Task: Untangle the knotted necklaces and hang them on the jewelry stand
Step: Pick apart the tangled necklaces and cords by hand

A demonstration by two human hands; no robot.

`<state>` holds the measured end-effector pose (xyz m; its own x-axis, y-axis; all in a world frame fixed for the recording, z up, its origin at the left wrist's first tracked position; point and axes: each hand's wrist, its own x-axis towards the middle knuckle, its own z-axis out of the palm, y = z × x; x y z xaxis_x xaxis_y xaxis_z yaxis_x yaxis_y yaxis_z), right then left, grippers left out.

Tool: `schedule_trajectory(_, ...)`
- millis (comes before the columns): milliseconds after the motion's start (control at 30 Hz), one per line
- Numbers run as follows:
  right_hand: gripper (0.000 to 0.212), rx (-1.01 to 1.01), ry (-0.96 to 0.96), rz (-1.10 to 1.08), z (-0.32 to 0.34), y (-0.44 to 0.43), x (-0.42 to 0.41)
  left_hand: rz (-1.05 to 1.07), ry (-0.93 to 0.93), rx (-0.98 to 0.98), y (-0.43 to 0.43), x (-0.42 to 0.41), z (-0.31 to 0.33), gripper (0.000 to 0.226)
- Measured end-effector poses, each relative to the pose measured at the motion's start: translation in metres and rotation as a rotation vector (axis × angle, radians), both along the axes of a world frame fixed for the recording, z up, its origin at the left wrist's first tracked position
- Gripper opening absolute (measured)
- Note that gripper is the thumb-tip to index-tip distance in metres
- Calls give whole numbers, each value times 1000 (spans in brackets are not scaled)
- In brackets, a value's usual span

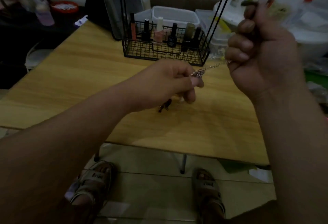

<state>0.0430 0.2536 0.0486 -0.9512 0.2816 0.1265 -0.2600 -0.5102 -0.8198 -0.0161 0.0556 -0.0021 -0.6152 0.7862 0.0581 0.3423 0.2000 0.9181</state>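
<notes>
A thin gold necklace chain (212,67) stretches taut between my two hands above the wooden table (74,74). My left hand (170,81) pinches a bunched, knotted part of the chain at its fingertips. My right hand (260,53) is a raised fist closed on the chain's other end, with a dark green piece poking out above its fingers. Dark beads (165,105) hang or lie just below my left hand. The jewelry stand (220,8) shows as thin black rods rising behind a basket; its top is out of view.
A black wire basket (142,49) holding several nail polish bottles stands at the table's far side. Clear plastic boxes (174,15) and white clutter sit behind and to the right. My sandalled feet are on the tiled floor under the table's near edge.
</notes>
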Motion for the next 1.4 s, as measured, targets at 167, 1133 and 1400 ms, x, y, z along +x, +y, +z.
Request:
schedule_trajectory(167, 17, 52, -338, -164, -17, 7, 8, -18, -117, -19, -6, 2, 5, 24)
schedule_trajectory(1133, 15, 913, -413, 313, -44, 11, 79, -20, 207, -271, 11, 14, 25, 21)
schedule_trajectory(1400, 20, 853, -531, 247, -44, 24, 86, 42, 36, -210, -2, -1, 23, 22)
